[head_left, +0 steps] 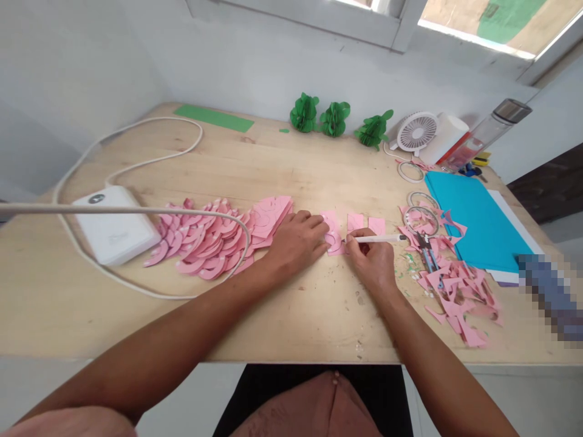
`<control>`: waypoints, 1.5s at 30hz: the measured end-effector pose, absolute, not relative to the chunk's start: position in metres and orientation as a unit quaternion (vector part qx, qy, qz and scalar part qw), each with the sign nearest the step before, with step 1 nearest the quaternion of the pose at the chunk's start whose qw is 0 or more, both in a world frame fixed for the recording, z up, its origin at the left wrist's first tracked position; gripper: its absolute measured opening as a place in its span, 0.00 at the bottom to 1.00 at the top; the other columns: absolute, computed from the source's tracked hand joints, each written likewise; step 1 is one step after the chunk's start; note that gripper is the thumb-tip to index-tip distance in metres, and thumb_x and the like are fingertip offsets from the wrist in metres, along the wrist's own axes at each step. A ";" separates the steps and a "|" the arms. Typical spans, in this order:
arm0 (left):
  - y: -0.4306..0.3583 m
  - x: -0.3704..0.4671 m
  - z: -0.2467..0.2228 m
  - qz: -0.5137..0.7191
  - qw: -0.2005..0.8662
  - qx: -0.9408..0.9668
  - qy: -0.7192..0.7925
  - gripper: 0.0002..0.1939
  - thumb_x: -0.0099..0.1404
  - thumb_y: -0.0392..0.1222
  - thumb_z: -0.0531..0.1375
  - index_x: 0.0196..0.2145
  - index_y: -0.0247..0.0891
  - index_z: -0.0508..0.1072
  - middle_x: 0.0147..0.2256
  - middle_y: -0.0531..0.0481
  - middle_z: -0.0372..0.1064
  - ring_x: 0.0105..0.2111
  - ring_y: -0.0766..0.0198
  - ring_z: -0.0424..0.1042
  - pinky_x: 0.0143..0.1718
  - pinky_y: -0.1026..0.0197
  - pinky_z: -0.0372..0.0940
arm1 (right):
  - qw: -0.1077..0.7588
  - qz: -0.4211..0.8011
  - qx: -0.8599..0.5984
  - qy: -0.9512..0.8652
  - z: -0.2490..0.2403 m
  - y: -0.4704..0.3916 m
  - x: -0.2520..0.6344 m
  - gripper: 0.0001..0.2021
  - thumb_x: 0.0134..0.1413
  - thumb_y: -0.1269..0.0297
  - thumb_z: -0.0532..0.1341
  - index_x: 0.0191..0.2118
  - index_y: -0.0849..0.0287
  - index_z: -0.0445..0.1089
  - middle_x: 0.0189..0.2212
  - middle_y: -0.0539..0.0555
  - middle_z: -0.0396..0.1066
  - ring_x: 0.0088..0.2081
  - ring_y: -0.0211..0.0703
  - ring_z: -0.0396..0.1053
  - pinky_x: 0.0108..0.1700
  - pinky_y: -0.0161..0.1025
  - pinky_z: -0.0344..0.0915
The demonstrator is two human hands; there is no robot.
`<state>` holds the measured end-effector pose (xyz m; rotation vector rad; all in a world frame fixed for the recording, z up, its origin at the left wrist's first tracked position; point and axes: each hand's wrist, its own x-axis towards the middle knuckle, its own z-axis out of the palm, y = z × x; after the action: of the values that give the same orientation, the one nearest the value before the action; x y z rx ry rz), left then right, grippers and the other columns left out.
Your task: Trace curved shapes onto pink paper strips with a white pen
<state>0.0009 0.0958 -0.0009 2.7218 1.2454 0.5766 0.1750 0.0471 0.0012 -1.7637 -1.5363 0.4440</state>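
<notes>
My right hand (374, 261) is closed round a white pen (380, 238), its tip at a small pink paper piece (334, 246) that bears a drawn curved outline. My left hand (300, 238) lies flat, fingertips at the left edge of that same piece and holding nothing. Just beyond my right hand lie two more pink paper pieces (355, 221), partly hidden by it. Left of my left hand rests a stack of pink sheets (271, 218) with outlines on them, then a heap of curved pink cutouts (207, 240).
At left, a white power bank (116, 227) sits under a looping white cable (191, 209). Pink scraps (460, 297), scissors (427, 250) and tape rolls (421, 220) lie right, by a blue folder (478, 218). Green paper shapes (334, 119), a fan (416, 132) and a bottle (489, 133) stand behind.
</notes>
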 end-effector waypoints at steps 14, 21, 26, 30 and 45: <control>0.096 0.001 -0.001 0.188 0.047 0.893 0.407 0.08 0.64 0.42 0.56 0.39 0.39 0.73 0.46 0.46 0.72 0.48 0.52 0.66 0.47 0.49 0.60 | 0.373 0.172 -0.688 -0.599 0.001 0.047 0.175 0.10 0.52 0.57 0.57 0.30 0.57 0.71 0.18 0.47 0.68 0.20 0.37 0.64 0.25 0.33 0.57; 0.096 0.001 -0.001 0.184 0.050 0.893 0.408 0.09 0.65 0.43 0.56 0.40 0.39 0.73 0.47 0.46 0.72 0.48 0.52 0.66 0.48 0.49 0.60 | 0.375 0.175 -0.685 -0.600 0.001 0.047 0.175 0.10 0.52 0.57 0.57 0.30 0.57 0.71 0.18 0.46 0.67 0.20 0.36 0.63 0.24 0.33 0.56; 0.096 0.001 -0.001 0.182 0.047 0.893 0.409 0.09 0.65 0.43 0.56 0.39 0.39 0.73 0.46 0.46 0.72 0.48 0.52 0.66 0.47 0.50 0.60 | 0.378 0.174 -0.684 -0.599 0.001 0.047 0.175 0.10 0.52 0.57 0.57 0.30 0.57 0.71 0.18 0.46 0.67 0.20 0.36 0.63 0.24 0.33 0.55; 0.096 0.001 -0.001 0.183 0.046 0.893 0.409 0.09 0.65 0.43 0.56 0.39 0.39 0.73 0.46 0.46 0.72 0.48 0.52 0.66 0.47 0.51 0.60 | 0.381 0.171 -0.684 -0.598 0.000 0.047 0.175 0.10 0.52 0.57 0.57 0.30 0.57 0.71 0.18 0.46 0.67 0.20 0.37 0.63 0.24 0.33 0.55; 0.096 0.001 -0.003 0.184 0.038 0.893 0.409 0.09 0.65 0.43 0.56 0.40 0.38 0.73 0.47 0.46 0.72 0.48 0.51 0.66 0.47 0.50 0.60 | 0.380 0.177 -0.681 -0.600 0.000 0.047 0.175 0.10 0.52 0.58 0.57 0.30 0.57 0.71 0.18 0.46 0.67 0.20 0.36 0.62 0.24 0.33 0.55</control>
<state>0.0009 0.0962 -0.0026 2.7401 1.2551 0.5637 0.1751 0.0469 -0.0005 -1.7392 -1.5323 0.4511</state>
